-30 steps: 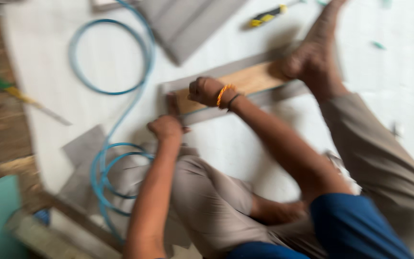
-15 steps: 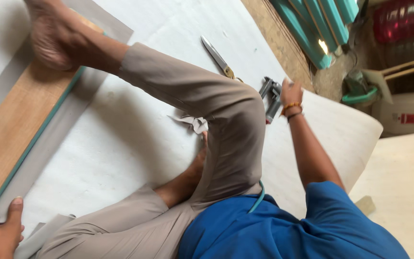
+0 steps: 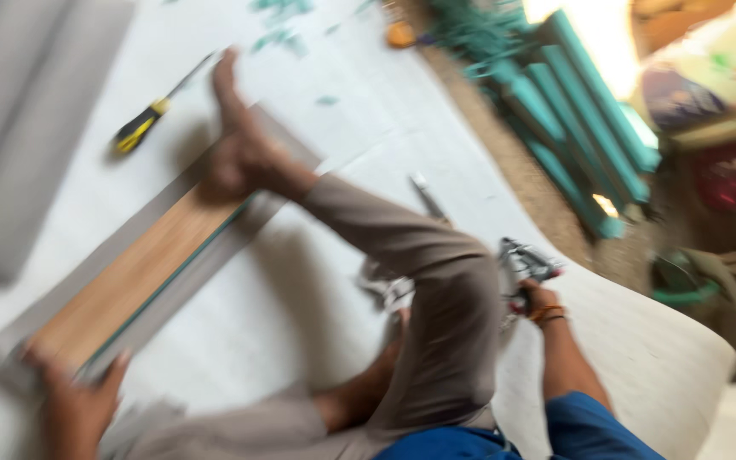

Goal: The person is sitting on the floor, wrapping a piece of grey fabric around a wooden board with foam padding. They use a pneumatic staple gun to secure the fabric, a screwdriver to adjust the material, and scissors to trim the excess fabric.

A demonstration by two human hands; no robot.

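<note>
1. The right hand [image 3: 531, 300], with an orange band at the wrist, is closed round the handle of a grey metal stapler-like tool [image 3: 521, 262], lifted just behind the raised knee. The frame is blurred, so I cannot tell how firm the grasp is.
2. The left hand [image 3: 74, 400] lies spread and flat on the near end of a long wooden board wrapped in grey fabric [image 3: 142, 273]; it grips nothing, only presses.
3. A bare foot [image 3: 240, 153] pins the board's far end against the white sheet [image 3: 317, 281] covering the floor.
4. Risks, as I judge them: the tool swings out of sight of the leg and could catch the trousers or knee; with only palm and foot holding it, the board could skid on the smooth sheet.
5. A yellow-and-black-handled screwdriver [image 3: 151, 117] lies just beyond the foot, where a slipping heel might strike it.
</note>
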